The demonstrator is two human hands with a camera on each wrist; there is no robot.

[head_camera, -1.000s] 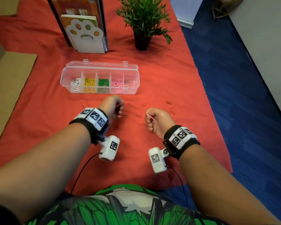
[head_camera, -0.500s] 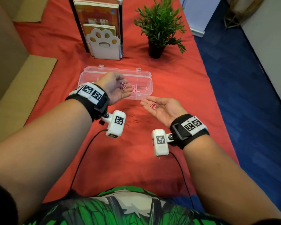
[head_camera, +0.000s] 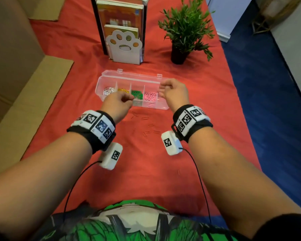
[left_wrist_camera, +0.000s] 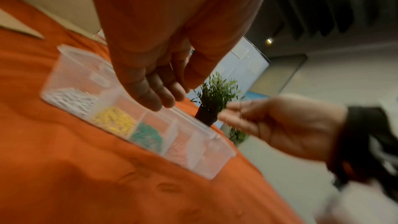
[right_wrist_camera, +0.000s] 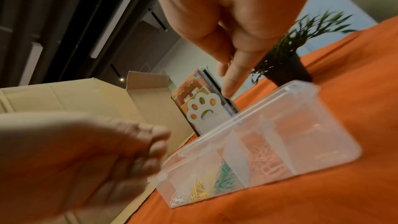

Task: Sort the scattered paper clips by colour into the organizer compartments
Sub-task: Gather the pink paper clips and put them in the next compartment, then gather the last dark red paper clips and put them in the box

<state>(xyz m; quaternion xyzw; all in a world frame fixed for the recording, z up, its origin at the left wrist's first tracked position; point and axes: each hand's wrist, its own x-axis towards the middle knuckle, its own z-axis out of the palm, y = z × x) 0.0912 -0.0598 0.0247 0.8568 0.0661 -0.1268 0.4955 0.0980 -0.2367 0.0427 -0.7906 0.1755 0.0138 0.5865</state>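
We read no legible writing. Left hand point(head_camera: 117, 103) fingers curl loosely, empty; right hand point(head_camera: 174, 93) fingers spread over organizer point(head_camera: 101, 80). Wrist views blur.

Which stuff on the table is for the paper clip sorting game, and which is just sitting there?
For the job:
organizer
pink clips
green clips
yellow clips
white clips
loose clips on the red cloth

Just sitting there:
potted plant
books
paw bookend
cardboard boxes

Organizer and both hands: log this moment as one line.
stage: above organizer | left hand: loosely curled, empty | right hand: open, empty | pink clips: in compartment | red clips: loose on cloth
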